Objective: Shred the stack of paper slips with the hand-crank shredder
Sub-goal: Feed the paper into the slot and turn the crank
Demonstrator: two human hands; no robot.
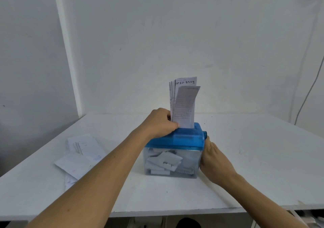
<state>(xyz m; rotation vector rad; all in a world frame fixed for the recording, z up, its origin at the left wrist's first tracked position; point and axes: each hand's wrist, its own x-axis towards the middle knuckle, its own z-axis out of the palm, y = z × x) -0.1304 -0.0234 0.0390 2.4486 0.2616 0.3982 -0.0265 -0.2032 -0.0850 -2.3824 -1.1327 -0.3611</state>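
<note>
Loose papers (82, 156) lay left on the desk (263, 166). Left hand (160, 122) pinched the slips (184, 103) upright in the shredder (177, 140) slot. Right hand (214, 159) was against its crank side, grip hidden, couldn't tell. Best: feed straight, light pressure, steady cranking.

Blue-topped hand-crank shredder (177, 140) upright mid-table (245, 166), clear bin (193, 173) part full of white shreds (164, 161), blue crank (204, 133) at right end. Stack of paper slips (183, 103) upright in top slot, front slip curling forward.
</note>
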